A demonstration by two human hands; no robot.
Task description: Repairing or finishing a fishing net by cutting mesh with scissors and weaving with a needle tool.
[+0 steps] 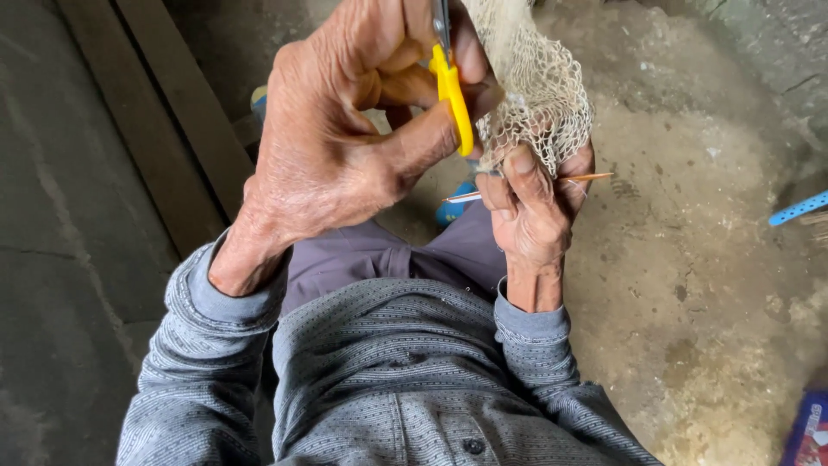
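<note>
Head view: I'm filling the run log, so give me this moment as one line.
left hand: grips yellow-handled scissors | right hand: holds netting and thin stick | scissors at netting edge

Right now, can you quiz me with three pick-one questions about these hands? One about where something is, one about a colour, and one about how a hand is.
1. Where is the net?
A. Bunched in the right hand
B. Spread flat on the floor
C. Folded on the lap

2. What colour is the handle of the scissors?
A. Red
B. Green
C. Yellow

3. How is the left hand?
A. Flat and open
B. Closed around the scissors
C. Resting on the knee

Answers:
1 A, the mesh hangs from that hand's grip.
2 C, a bright yellow loop shows between the fingers.
3 B, its fingers curl through and around the handle.
</note>
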